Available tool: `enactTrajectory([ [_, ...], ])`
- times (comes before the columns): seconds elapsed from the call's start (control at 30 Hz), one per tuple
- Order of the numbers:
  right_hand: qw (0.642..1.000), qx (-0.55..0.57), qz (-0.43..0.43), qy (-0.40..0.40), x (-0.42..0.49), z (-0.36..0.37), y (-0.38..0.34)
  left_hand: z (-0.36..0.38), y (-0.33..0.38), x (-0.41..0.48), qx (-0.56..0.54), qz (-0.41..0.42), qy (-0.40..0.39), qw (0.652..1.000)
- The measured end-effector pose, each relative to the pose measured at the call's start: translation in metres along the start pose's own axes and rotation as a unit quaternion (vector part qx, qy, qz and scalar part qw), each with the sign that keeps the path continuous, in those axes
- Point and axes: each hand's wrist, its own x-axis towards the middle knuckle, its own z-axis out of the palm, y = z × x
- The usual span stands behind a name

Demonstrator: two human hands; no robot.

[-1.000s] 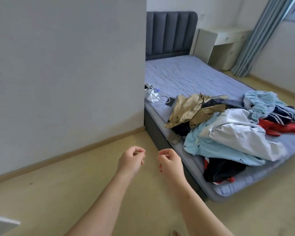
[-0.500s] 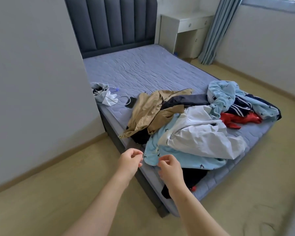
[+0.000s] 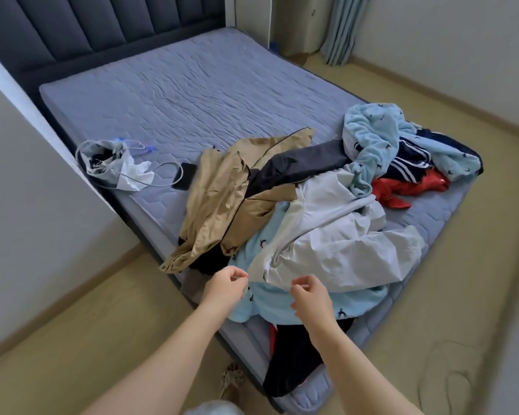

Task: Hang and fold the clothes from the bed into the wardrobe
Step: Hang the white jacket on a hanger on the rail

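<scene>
A pile of clothes lies on the near end of the bed (image 3: 192,85): a tan jacket (image 3: 222,202), a white jacket (image 3: 336,235), a light blue patterned garment (image 3: 270,304), a second light blue piece (image 3: 369,130), a dark striped one (image 3: 414,163), a red one (image 3: 408,187) and a black one (image 3: 291,360) hanging over the edge. My left hand (image 3: 225,287) hovers at the white jacket's lower hem with curled fingers and holds nothing. My right hand (image 3: 310,298) is over the light blue garment, fingers curled, with nothing in it.
A black phone (image 3: 184,176) with a white cable and a small heap of crumpled bags (image 3: 114,163) lie on the mattress's left side. A white wall (image 3: 27,205) stands to the left, a white desk (image 3: 252,13) and a curtain (image 3: 342,28) behind the bed. A slipper (image 3: 232,381) is on the floor.
I have walked round the wall corner up to the bed. The clothes pile has come much closer, and both hands, curled as before, are now over its near edge.
</scene>
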Motion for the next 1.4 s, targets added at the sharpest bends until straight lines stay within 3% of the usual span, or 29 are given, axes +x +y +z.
enactTrajectory([
  [0.27,0.999,-0.009,0.047,-0.022,0.079,-0.030,0.001,0.046,0.028,0.081,0.125,-0.044,0.000,0.991],
  [0.43,0.991,-0.061,0.056,-0.101,0.130,-0.058,0.013,0.082,0.015,0.116,0.303,-0.068,-0.007,0.950],
  [0.67,0.979,-0.129,0.068,-0.141,0.198,-0.110,0.023,0.125,0.001,0.152,0.159,-0.161,0.011,0.974],
  [0.8,0.978,-0.134,0.068,-0.148,0.219,-0.123,0.025,0.128,0.003,0.159,0.086,-0.163,0.039,0.982],
  [0.97,0.979,-0.137,0.072,-0.136,0.222,-0.129,0.036,0.123,0.003,0.162,0.024,-0.220,-0.082,0.972],
  [1.1,0.974,-0.154,0.072,-0.151,0.208,-0.130,0.046,0.130,0.000,0.153,0.107,-0.175,-0.073,0.976],
  [1.23,0.971,-0.149,0.077,-0.168,0.193,-0.124,0.047,0.135,0.002,0.141,0.146,-0.117,-0.003,0.982],
  [1.4,0.974,-0.135,0.054,-0.173,0.171,-0.121,0.035,0.138,0.033,0.115,0.038,-0.095,-0.026,0.994],
])
